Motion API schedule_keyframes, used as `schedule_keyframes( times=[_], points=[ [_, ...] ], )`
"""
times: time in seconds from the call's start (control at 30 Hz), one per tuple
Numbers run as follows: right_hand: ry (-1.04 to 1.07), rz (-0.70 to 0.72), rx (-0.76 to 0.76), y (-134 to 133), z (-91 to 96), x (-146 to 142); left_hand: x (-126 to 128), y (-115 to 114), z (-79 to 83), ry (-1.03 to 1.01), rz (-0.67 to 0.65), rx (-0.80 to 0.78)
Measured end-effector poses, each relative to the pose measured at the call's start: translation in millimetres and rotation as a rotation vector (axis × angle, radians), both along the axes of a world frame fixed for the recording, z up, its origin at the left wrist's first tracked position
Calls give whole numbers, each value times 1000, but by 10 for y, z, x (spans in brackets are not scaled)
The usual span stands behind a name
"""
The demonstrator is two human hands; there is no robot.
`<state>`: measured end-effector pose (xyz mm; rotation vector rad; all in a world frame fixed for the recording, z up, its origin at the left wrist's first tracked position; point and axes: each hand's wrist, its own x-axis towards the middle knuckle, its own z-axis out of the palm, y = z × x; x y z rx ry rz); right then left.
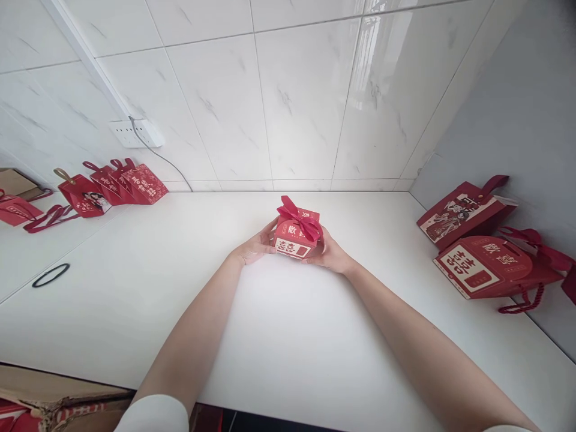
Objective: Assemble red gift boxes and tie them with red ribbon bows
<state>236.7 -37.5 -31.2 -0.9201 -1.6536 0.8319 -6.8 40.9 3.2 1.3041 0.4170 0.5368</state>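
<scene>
Where the white tabletop [288, 348] runs toward the tiled wall [306, 102], my two hands hold a small red gift box [291, 233] between them, near the middle of the far edge. My left hand [254, 249] is curved against its left side, thumb at the lower front; my right hand [332, 252] is curved against its right side. Whether its base touches the surface I cannot tell. A ribbon bow [306, 228] crosses its top. The surface is smooth and plain, with a seam at left; a black ring [66, 266] lies just beside that seam. The wall tiles are pale, grey-veined and glossy, with a bright reflection at upper right. A white socket strip [146, 135] is mounted at left, and a grey cable [162, 157] descends from it toward the table's back edge. Below it, red pouches [144, 183] with loops form a row. At right, before a plain grey panel [513, 120], are two red boxes [483, 267]. Torn cardboard [67, 387] shows at lower left.
</scene>
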Motion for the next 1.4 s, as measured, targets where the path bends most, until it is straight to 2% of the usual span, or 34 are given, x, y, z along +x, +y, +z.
schedule_keyframes(
  times=[0.07,0.17,0.27,0.47,0.57,0.63,0.73,0.8,0.9,0.97,1.03,1.07,1.13,1.2,1.3,1.4],
  points=[
    [33,44,-45,1,21,26,26,20,-50,-10,40,-9],
    [147,124,-176,2,35,97,73,58,-128,-35,221,-46],
    [287,107,-288,8,7,168,104,70,-152,-42,366,-71],
    [320,97,-389,0,1,177,135,-16,-91,87,338,51],
    [343,62,-414,-15,7,151,155,-43,-77,63,310,7],
    [398,4,-419,-24,-1,154,152,-45,-40,18,234,-46],
    [485,-113,-413,-35,44,219,97,-45,158,91,75,0],
    [457,-185,-392,-41,184,298,34,-60,420,273,42,139],
    [268,-225,-276,-65,605,388,-49,-141,933,623,203,444],
    [66,-184,-163,-104,962,370,-62,-247,1243,717,338,637],
    [-119,-153,-68,-164,1278,272,-35,-387,1454,759,384,747],
    [-198,-141,-32,-199,1393,201,-10,-460,1513,801,345,773],
    [-302,-123,31,-260,1512,47,51,-590,1548,898,216,843],
    [-390,-115,82,-289,1498,-79,108,-674,1504,989,125,911],
    [-515,-96,120,-272,1369,-151,165,-709,1388,1078,96,918],
    [-583,-43,35,-275,1303,-86,192,-704,1310,1114,103,889]
  ],
)
